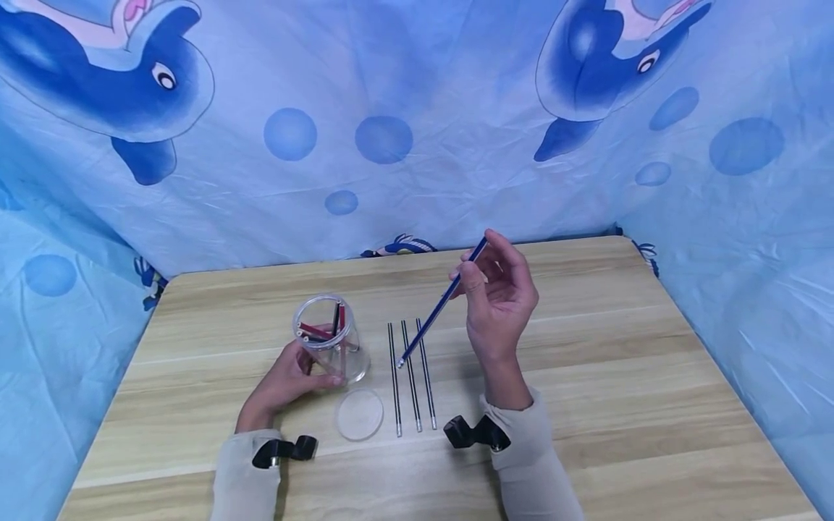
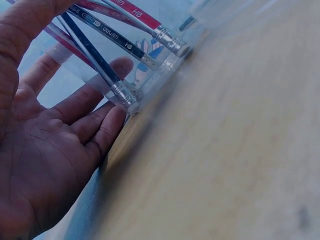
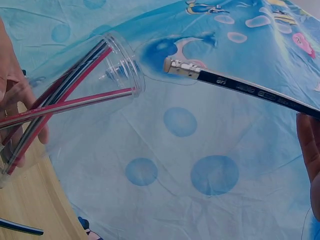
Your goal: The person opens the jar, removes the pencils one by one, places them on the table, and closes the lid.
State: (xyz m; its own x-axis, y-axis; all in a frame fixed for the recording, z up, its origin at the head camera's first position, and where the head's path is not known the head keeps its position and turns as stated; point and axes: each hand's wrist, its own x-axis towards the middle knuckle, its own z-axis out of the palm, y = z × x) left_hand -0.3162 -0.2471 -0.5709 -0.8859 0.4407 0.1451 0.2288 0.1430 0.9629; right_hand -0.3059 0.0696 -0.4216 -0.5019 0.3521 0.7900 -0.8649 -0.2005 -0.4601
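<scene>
My left hand (image 1: 287, 380) grips a clear plastic jar (image 1: 355, 362) on the table, thumb in front and fingers round its far side. Inside the open-topped jar lean several red and dark pencils (image 2: 112, 37), with metal-banded erasers at its base in the left wrist view. Above the table, my right hand (image 1: 500, 315) pinches a dark blue pencil (image 1: 433, 315) near its upper end. This pencil slants down to the left, its eraser end (image 3: 182, 67) lowest. Below it three dark pencils (image 1: 413, 380) lie side by side. A round translucent lid (image 1: 360, 414) lies flat near the jar.
A wood-grain table (image 1: 619, 340) carries everything. Behind it and along both sides hangs a blue sheet (image 1: 449, 181) printed with dolphins and bubbles. Black mounts (image 1: 478, 433) are strapped at both wrists, over light sleeves.
</scene>
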